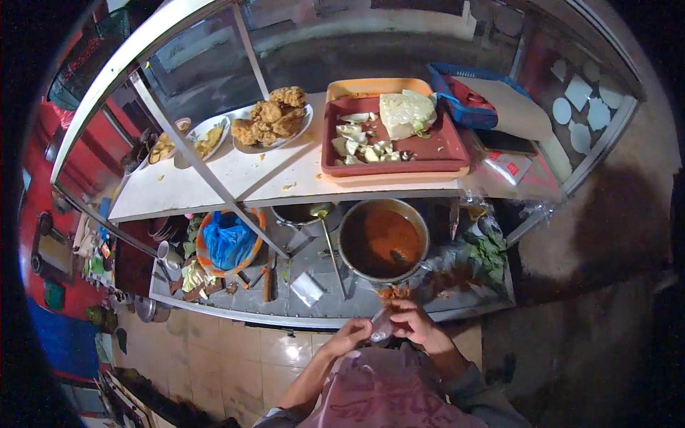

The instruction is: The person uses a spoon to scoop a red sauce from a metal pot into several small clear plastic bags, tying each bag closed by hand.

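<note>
Between my two hands is a small clear plastic bag, held in front of my chest close to the counter's front edge. My left hand pinches its left side. The fingers of my right hand grip the other side, near the top. What the bag contains is hard to make out. Just beyond my hands stands a metal pot of red-orange sauce. Reddish-brown food bits lie between the pot and my right hand. A long-handled ladle rests left of the pot.
The shelf above holds a red tray with cut cabbage, a plate of fried chicken and a blue basket. Lower left are an orange basket with a blue bag and a wooden-handled tool. A metal frame post crosses there.
</note>
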